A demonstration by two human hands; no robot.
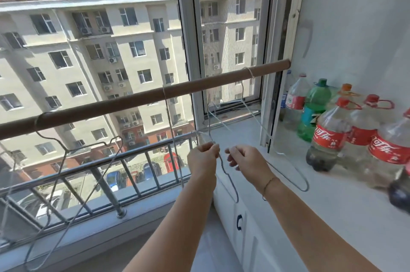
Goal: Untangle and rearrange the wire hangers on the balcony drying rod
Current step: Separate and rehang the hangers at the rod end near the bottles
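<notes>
A brown drying rod (137, 101) runs across the window from lower left to upper right. A wire hanger (73, 185) hangs from its left end. A string (170, 121) drops from the rod's middle. Two tangled grey wire hangers (286, 172) hang from the rod's right part, their wires crossing below it. My left hand (203, 158) pinches the wire at the tangle. Just to its right, my right hand (246, 158) has its fingers curled round another part of the wire. The lower loops dangle below both hands.
Several plastic bottles (328, 136), some red-labelled, one green (315, 107), stand on the white sill (321, 200) at right. A metal railing (106, 174) runs outside the glass below the rod. A white window frame (188, 43) rises behind the rod. A white cabinet (239, 223) sits below the sill.
</notes>
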